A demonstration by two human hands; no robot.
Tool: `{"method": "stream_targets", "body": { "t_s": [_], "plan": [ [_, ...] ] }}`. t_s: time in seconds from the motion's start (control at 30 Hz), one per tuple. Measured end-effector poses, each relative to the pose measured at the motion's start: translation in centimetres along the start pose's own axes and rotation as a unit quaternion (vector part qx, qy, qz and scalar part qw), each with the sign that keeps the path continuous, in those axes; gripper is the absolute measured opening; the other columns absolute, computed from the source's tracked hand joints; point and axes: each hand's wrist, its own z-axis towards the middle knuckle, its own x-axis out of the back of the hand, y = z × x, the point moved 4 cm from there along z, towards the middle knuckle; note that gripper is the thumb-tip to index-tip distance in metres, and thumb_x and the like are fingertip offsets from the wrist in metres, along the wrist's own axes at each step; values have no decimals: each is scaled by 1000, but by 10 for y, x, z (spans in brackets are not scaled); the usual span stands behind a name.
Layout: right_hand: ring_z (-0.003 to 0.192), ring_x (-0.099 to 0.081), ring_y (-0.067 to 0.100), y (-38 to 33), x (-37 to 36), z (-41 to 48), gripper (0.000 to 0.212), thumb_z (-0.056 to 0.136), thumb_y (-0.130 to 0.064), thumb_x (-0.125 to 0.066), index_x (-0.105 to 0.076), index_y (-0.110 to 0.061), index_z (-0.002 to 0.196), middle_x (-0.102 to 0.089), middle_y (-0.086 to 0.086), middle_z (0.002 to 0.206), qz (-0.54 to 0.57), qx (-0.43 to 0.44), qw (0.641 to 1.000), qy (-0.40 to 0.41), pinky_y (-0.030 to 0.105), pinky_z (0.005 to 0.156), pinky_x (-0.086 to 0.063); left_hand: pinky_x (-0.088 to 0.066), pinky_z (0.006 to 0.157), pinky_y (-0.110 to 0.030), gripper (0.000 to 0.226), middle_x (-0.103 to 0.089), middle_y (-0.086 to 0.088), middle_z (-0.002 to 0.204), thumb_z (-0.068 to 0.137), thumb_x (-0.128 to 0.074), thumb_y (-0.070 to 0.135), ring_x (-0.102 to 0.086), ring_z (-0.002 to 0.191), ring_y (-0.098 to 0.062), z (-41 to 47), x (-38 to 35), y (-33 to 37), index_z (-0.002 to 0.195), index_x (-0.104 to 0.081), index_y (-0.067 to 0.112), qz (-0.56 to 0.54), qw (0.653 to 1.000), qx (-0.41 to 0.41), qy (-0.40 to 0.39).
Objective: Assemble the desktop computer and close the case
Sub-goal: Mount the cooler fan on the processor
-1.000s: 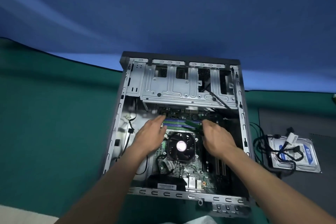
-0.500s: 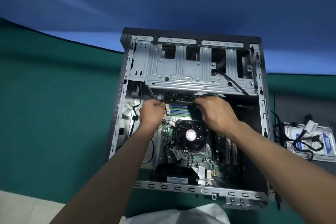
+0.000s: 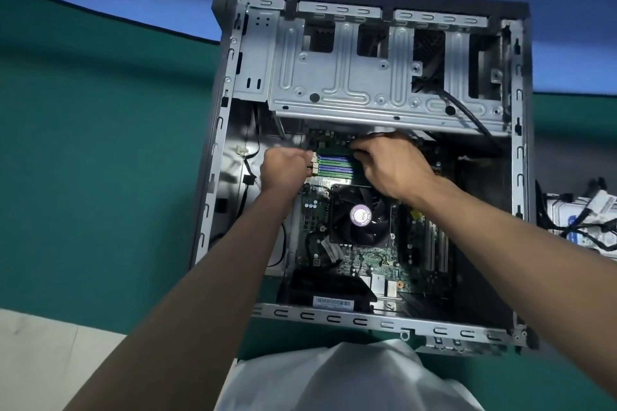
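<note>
Within the case (image 3: pixel 384 322), left hand (image 3: pixel 283 170) and right hand (image 3: pixel 390 167) reach motherboard (image 3: pixel 367 260).

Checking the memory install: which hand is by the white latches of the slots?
The left hand, right beside the white latches at the left end of the slots. The right hand lies over the slots' other end.

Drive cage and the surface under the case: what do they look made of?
Drive cage: likely stamped sheet steel, bare matte grey, judging by pressed ribs and punched holes. Surface: probably green cloth or a mat, flat and unshiny; too blurred to tell which.
</note>
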Motion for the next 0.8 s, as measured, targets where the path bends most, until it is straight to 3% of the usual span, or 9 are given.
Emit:
{"method": "stream_targets", "body": {
  "t_s": [0.07, 0.13, 0.27, 0.47, 0.53, 0.6, 0.67, 0.73, 0.8],
  "plan": [
    [106, -63, 35, -1, 0, 0, 36, 99, -18, -43, -56, -24, 131, -64, 10, 124, -5, -3, 1000, -6, 48, 91, -51, -53, 76, -32, 12, -73, -9, 86, 90, -68, 10, -65, 68, -16, -1, 0, 0, 79, -68, 13, 0, 1000, 0, 1],
    [108, -62, 35, -1, 0, 1, 37, 99, -18, -42, -54, -24, 133, -61, 10, 128, -10, -8, 1000, -12, 48, 91, -51, -52, 76, -32, 6, -73, -10, 87, 90, -68, 12, -65, 70, -16, -1, 0, 0, 89, -71, 7, -3, 1000, 1, -2],
    [110, -60, 35, -1, 1, 1, 40, 97, -15, -42, -52, -25, 135, -61, 10, 129, -25, -19, 999, -17, 48, 91, -51, -52, 80, -34, 18, -73, -12, 89, 90, -68, 14, -65, 70, -17, -2, 0, 0, 103, -70, 0, -4, 1000, 0, -1],
    [112, -59, 34, 1, 1, 1, 43, 95, -13, -44, -52, -26, 135, -61, 9, 128, -34, -32, 999, -19, 47, 92, -50, -55, 86, -39, 8, -69, -7, 81, 91, -67, 16, -64, 72, -19, -4, 0, 3, 85, -69, 10, 18, 1000, -20, -3],
    [110, -60, 34, 0, 1, 1, 43, 94, -11, -45, -53, -26, 133, -62, 10, 127, -33, -31, 999, -19, 46, 91, -52, -55, 80, -34, 15, -71, -10, 86, 93, -65, 17, -65, 81, -24, -6, 1, 6, 78, -69, 14, 62, 997, -49, 3],
    [107, -62, 34, -1, 1, 1, 44, 93, -9, -46, -54, -25, 133, -63, 11, 124, -35, -30, 999, -19, 46, 89, -53, -44, 72, -27, 17, -69, -12, 93, 95, -58, 17, -61, 94, -29, -10, 2, 14, 86, -71, 11, 154, 983, -99, 19],
    [106, -63, 34, -1, 2, 0, 44, 93, -8, -46, -54, -24, 133, -63, 11, 125, -32, -29, 999, -18, 46, 89, -53, -35, 72, -26, 20, -63, -11, 89, 97, -52, 14, -56, 104, -34, -13, 2, 23, 82, -65, 13, 221, 965, -142, 15],
    [104, -64, 33, 0, 2, 0, 44, 94, -8, -46, -54, -23, 134, -62, 11, 126, -28, -29, 999, -17, 45, 89, -52, -35, 72, -26, 22, -60, -9, 89, 97, -50, 12, -56, 105, -37, -13, 3, 28, 77, -60, 13, 259, 953, -157, -4],
    [104, -63, 34, 0, 3, -1, 43, 94, -8, -45, -55, -22, 133, -63, 12, 125, -29, -29, 999, -12, 44, 89, -51, -42, 75, -28, 19, -64, -12, 103, 97, -51, 13, -60, 102, -35, -9, 5, 29, 93, -69, 8, 272, 950, -150, -14]
  ]
}}
